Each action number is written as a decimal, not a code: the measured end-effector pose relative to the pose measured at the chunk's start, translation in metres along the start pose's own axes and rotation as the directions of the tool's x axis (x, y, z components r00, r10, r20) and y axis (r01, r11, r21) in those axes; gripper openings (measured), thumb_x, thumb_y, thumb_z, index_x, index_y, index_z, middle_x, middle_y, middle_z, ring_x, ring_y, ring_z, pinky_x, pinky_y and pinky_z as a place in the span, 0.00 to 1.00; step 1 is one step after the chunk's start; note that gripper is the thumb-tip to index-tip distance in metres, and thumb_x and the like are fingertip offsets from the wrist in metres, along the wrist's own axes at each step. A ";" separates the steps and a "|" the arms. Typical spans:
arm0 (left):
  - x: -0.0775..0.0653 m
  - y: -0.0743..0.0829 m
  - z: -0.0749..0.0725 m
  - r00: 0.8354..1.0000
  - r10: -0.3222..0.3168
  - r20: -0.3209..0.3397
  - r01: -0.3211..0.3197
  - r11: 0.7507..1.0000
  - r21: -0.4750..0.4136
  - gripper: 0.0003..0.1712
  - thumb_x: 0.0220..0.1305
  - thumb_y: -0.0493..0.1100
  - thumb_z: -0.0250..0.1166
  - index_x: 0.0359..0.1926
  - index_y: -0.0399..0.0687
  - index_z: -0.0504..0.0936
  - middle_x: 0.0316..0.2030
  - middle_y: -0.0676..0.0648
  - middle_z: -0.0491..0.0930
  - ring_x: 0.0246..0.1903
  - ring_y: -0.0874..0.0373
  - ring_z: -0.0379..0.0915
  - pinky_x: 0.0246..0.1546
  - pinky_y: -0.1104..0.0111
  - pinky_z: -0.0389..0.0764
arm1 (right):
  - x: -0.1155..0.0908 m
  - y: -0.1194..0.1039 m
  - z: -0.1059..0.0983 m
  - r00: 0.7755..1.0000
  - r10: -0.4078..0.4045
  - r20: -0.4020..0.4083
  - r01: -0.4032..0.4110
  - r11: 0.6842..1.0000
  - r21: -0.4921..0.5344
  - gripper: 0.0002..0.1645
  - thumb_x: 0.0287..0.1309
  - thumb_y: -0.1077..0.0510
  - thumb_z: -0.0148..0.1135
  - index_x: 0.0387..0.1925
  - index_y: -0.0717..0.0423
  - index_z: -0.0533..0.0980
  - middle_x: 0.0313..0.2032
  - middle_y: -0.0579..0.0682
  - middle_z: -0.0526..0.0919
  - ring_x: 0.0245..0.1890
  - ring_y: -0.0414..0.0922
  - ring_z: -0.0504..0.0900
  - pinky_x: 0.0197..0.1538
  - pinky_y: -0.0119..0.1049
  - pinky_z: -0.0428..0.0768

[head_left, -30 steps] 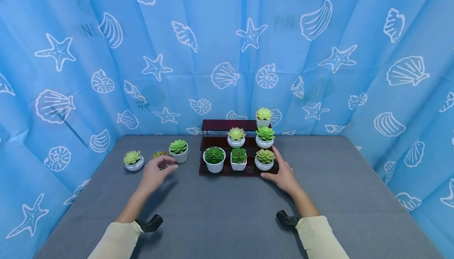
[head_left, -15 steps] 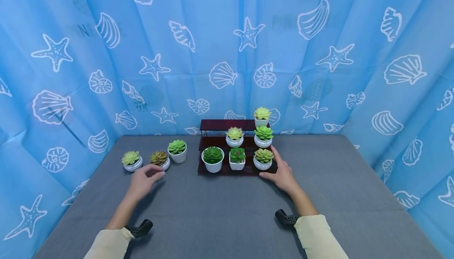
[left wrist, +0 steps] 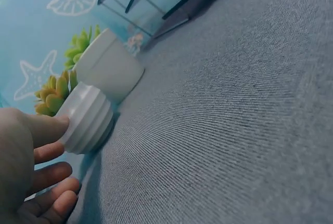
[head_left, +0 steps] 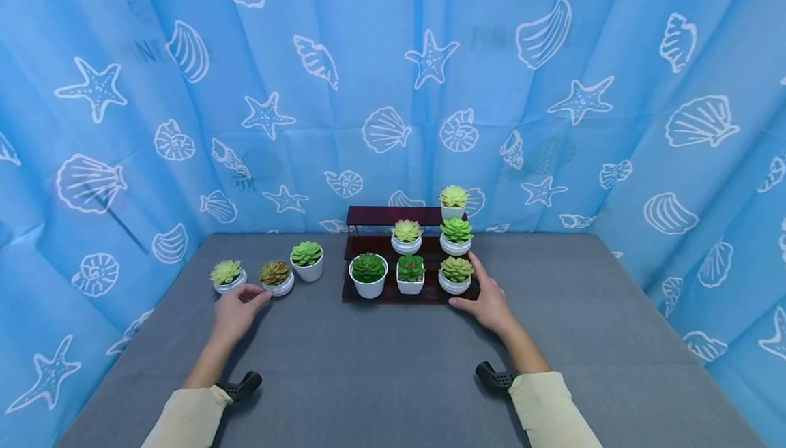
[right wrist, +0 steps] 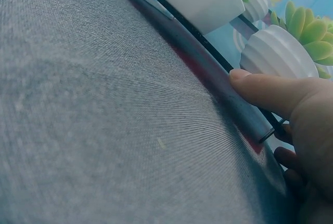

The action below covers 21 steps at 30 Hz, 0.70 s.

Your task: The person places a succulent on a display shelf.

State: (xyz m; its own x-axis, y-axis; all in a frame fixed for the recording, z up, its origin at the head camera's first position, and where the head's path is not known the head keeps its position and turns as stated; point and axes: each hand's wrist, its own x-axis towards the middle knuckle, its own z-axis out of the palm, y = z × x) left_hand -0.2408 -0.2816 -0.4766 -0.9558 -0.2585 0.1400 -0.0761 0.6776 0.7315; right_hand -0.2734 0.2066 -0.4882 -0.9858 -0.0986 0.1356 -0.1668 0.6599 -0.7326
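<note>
left hand [head_left: 235,311]: loose, thumb apart from fingers, lower left
brownish succulent [head_left: 275,273]: left, by left thumb; contact unclear
right hand [head_left: 490,306]: grips right end of dark-red rack [head_left: 393,215], lower centre

3 pots [head_left: 281,287] and rack [head_left: 431,249] bound a passable gap.

Head view that was bright and evenly lit, blue curtain [head_left: 393,80] mostly crisp, soft shadows that fell on grey cloth [head_left: 381,373] beside both forearms [head_left: 205,366], wrist views that looked dimmer and hazier (the right one was softest), dark shadow beside the right hand [right wrist: 312,130].
</note>
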 end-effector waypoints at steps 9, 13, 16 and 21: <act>0.006 0.004 0.006 0.999 -0.026 -0.029 0.025 0.999 -0.031 0.27 0.61 0.49 0.69 0.53 0.35 0.76 0.45 0.36 0.79 0.44 0.44 0.77 0.44 0.53 0.76 | 0.000 0.000 -0.001 1.000 0.000 -0.004 0.000 1.000 -0.001 0.64 0.50 0.51 0.75 0.77 0.45 0.43 0.66 0.65 0.66 0.66 0.65 0.60 0.63 0.67 0.52; 0.011 0.005 0.009 0.999 -0.047 0.002 0.047 0.998 -0.052 0.32 0.61 0.52 0.69 0.58 0.35 0.74 0.50 0.35 0.78 0.48 0.43 0.75 0.47 0.52 0.75 | 0.000 -0.001 -0.001 1.000 -0.001 -0.004 0.001 1.000 -0.002 0.64 0.50 0.51 0.75 0.77 0.45 0.42 0.66 0.65 0.66 0.66 0.66 0.60 0.64 0.67 0.51; 0.016 0.005 0.012 0.998 -0.046 0.036 0.048 0.997 -0.066 0.36 0.60 0.53 0.69 0.61 0.34 0.71 0.53 0.33 0.76 0.51 0.41 0.74 0.49 0.51 0.74 | 0.001 -0.001 -0.001 1.000 0.000 -0.003 0.000 1.000 0.001 0.64 0.50 0.51 0.75 0.77 0.45 0.42 0.66 0.65 0.66 0.66 0.66 0.59 0.64 0.68 0.50; 0.023 0.007 0.016 0.994 -0.049 0.096 0.058 0.994 -0.089 0.42 0.60 0.53 0.69 0.66 0.32 0.65 0.59 0.30 0.70 0.56 0.37 0.69 0.55 0.49 0.71 | 0.000 0.000 -0.001 1.000 -0.004 -0.003 0.004 1.000 -0.004 0.64 0.50 0.51 0.75 0.77 0.46 0.42 0.66 0.65 0.66 0.66 0.66 0.60 0.64 0.68 0.51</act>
State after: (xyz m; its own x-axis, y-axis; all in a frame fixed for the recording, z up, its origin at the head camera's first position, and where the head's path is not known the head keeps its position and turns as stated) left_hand -0.2676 -0.2716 -0.4794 -0.9737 -0.2243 0.0395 -0.1054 0.5974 0.7950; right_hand -0.2735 0.2069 -0.4874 -0.9851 -0.0986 0.1406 -0.1704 0.6628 -0.7291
